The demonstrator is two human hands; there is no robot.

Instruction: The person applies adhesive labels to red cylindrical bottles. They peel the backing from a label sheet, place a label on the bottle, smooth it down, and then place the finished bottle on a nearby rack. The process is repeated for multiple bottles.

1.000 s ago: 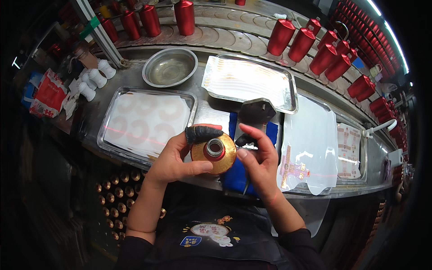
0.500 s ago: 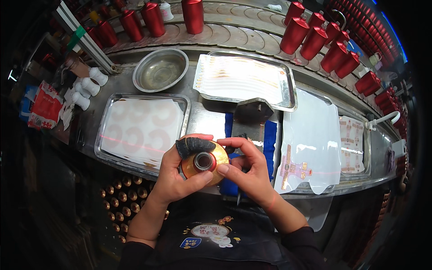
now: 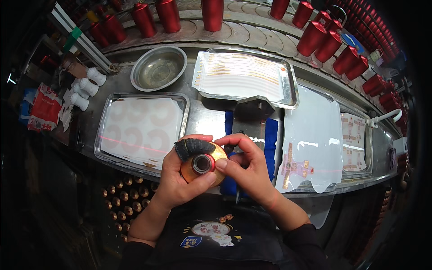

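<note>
In front of my body I hold a bottle, its open neck toward me and a gold ring-shaped band around the neck. My left hand is closed around its left side, thumb near the neck. A black finger cover on that hand lies across the top of the band. My right hand grips the other side, thumb pressed on the gold band and forefinger at its upper edge. The bottle's body is hidden beneath the shoulder and my hands.
A metal stand with blue cloth is just beyond my hands. Trays of label sheets, a translucent sheet and a metal bowl lie around. Red bottles line a conveyor behind; gold-topped bottles stand below left.
The red bottles on the conveyor have shifted to the right. My hands keep nearly the same grip on the bottle, with the right thumb still on the gold band.
</note>
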